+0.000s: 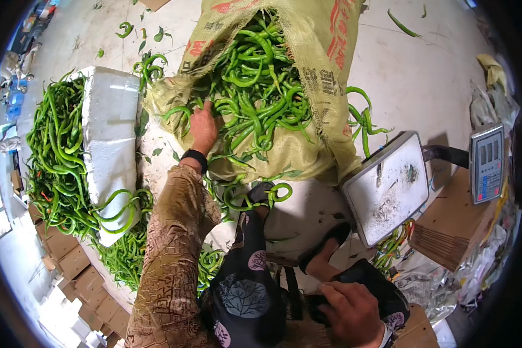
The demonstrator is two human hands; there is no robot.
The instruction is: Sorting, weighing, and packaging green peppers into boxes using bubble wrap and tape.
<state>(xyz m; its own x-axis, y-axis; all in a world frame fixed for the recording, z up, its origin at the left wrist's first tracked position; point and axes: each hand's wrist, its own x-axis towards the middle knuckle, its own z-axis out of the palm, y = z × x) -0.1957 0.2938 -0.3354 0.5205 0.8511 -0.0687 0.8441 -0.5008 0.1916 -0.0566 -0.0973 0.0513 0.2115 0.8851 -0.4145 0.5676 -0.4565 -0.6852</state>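
Observation:
My left hand (203, 129) reaches into the mouth of a yellow woven sack (330, 87) and touches long green chili peppers (252, 93) at its left side. The index finger points in among them; the other fingertips are hidden, so a grip cannot be made out. The sack lies slit open on the floor with curled peppers spilling from it. Over my knee hovers or rests my right hand (352, 311), slightly blurred, its fingers loosely bent and nothing visible in them. To the left, a white foam box (113, 108) is heaped with more green peppers (58, 161).
A platform scale (389, 187) with a display unit (486, 163) stands at the right. Flattened cardboard (452, 222) and plastic bags (435, 278) lie beyond it. Another pepper pile (122, 261) spreads at lower left, near stacked cartons (89, 278). Stray peppers (403, 24) dot the floor.

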